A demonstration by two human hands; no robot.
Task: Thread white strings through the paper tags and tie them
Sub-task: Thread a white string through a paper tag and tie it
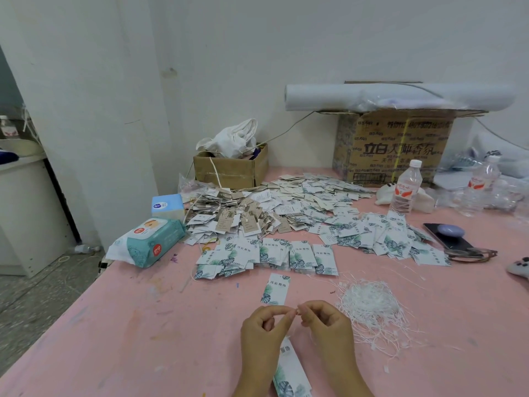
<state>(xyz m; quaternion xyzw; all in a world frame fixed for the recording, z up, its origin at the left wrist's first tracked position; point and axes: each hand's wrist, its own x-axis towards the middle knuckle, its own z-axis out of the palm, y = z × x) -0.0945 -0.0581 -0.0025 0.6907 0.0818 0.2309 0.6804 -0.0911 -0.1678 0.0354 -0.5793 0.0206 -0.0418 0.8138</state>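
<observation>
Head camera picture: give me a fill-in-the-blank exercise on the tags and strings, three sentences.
The table is ____ in colour.
The string pile lies to the ____ of the right hand.
The left hand and the right hand ____ pinch one string.
Missing words: pink; right; both.

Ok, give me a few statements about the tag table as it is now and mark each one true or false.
1. Both the left hand and the right hand pinch a white string. True.
2. The heap of loose strings lies left of the hands. False: it lies to their right.
3. A single tag lies alone on the pink table just beyond the hands. True.
4. The wet wipes pack sits at the table's right edge. False: it sits near the left edge.
5. The nearer water bottle stands upright, capped. True.
</observation>
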